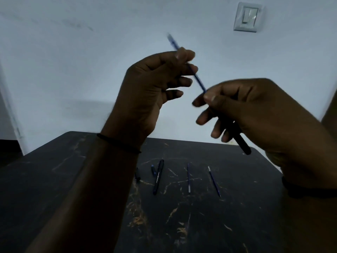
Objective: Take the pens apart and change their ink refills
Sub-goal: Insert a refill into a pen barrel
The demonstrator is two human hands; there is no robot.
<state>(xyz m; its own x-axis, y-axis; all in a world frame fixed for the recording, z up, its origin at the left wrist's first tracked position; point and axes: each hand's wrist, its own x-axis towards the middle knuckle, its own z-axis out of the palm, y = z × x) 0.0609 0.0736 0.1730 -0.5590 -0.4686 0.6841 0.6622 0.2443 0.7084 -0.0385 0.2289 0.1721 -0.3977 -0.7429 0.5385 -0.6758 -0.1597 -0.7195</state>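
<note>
- Forearms fill the lower frame, nearest the lens; each wrist carries a thin dark band.
- Dark marble-patterned tabletop [182, 225] with pale tan veins lies below both raised hands.
- Pale wall behind; white rocker light switch [248, 17] at upper right.
- Left hand [145, 94] raised, thumb and forefinger pinched closed on the upper part of a thin blue ink refill [197, 79]; remaining fingers loosely curled, apart from the refill. Refill tip blurred above the thumb.
- Right hand [255, 114] wrapped around a black pen barrel [240, 141], thumb and forefinger closed near its upper mouth, other fingers half spread. Barrel's lower end sticks out below the palm. Refill's lower end meets the barrel's top at the fingertips; cannot tell how far it is inside.
- On the table, left to right: short dark pen piece [137, 175] partly hidden by the left forearm; small blue-ended cap piece [153, 170]; black pen body with printed lettering [158, 177] just beside it; two loose thin blue refills [188, 178] and [214, 181], apart from each other.
</note>
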